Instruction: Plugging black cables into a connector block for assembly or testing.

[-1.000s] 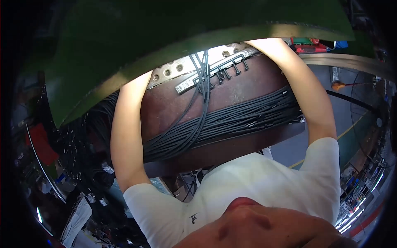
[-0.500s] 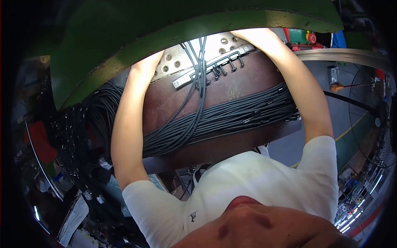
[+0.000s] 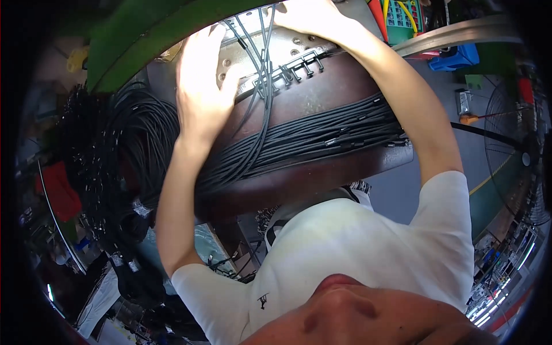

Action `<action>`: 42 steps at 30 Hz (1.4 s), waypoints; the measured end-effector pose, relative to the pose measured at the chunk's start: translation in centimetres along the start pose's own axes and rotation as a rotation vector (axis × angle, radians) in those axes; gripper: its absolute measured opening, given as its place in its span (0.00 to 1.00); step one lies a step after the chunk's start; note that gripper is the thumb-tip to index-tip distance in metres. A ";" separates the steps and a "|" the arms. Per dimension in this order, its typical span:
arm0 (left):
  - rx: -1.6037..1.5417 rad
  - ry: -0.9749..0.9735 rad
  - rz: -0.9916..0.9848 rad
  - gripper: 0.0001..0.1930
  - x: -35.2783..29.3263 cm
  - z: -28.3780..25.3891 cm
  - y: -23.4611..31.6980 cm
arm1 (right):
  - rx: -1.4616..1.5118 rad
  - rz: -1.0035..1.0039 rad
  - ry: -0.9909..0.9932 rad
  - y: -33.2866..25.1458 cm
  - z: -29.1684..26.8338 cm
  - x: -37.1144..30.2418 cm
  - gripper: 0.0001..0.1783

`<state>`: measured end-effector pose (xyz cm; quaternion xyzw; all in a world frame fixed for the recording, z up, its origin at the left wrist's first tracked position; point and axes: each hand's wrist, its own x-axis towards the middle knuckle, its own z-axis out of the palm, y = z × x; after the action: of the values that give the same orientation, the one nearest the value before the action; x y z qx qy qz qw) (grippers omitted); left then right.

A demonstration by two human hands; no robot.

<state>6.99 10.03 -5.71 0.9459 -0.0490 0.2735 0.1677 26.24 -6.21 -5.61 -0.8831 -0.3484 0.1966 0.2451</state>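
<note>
Both arms [image 3: 421, 109] arch forward, left grip [image 3: 204, 98] thumb-spread, right grip [image 3: 307, 16] turned inward.

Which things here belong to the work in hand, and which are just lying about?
Likely in use:
holed metal plate, by the left hand
loose black cables, by the right hand
row of black T-shaped pieces

Likely just nearby:
blue plastic item
black wire-caged fan
red item, far left

- I see the left of two fisheye cameras facing down from the person's head [image 3: 368, 319].
- Close by, it views the left hand [image 3: 201, 98], right hand [image 3: 305, 16] and white shirt [image 3: 345, 241].
</note>
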 end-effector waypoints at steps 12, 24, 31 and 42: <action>-0.180 -0.854 -0.948 0.17 -26.8 -5.8 8.3 | 0.247 0.272 0.918 14.4 4.4 -29.7 0.17; 0.013 -0.977 -0.687 0.16 -30.2 -3.6 5.4 | -0.169 0.285 0.182 18.5 18.1 -36.3 0.12; 0.149 -0.967 -0.599 0.15 -31.6 -1.5 3.4 | -0.137 0.317 0.139 16.9 17.1 -34.8 0.17; 0.189 -0.744 -0.540 0.13 -33.2 -1.0 3.8 | -0.229 0.340 0.221 12.2 13.6 -32.0 0.10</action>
<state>-22.28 6.87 -21.51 0.9697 0.1671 -0.1346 0.1168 3.77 -32.73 -17.84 -0.9674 -0.1855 0.0962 0.1434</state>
